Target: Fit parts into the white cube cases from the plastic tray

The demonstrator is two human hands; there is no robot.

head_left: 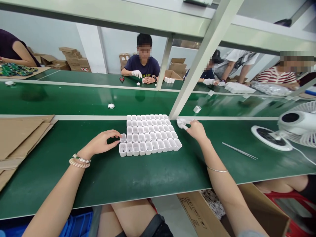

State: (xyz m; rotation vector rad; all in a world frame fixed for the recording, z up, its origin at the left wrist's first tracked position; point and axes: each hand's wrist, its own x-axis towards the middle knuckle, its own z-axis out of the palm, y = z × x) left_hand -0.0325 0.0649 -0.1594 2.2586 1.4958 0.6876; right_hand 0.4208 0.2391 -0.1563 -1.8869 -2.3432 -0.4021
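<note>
Small white open-topped plastic cases (149, 136) stand close together in several rows on the green bench in front of me. My left hand (105, 142) is at the left end of these rows, its thumb and forefinger closed on an end case (122, 138) of the second row from the front. Right of the block, near the bench's back edge, my right hand (197, 131) has its fingers bent together around something white (183, 123). Whether that is a case or a covering on the fingertips, I cannot tell.
Metal tweezers (239, 150) lie right of my right arm, near a white fan (287, 123). Flat cardboard (22, 135) is at the left. Behind a slanted post (195, 62), a green belt (81, 98) carries a few white pieces; co-workers sit beyond it. An open carton (197, 214) stands below.
</note>
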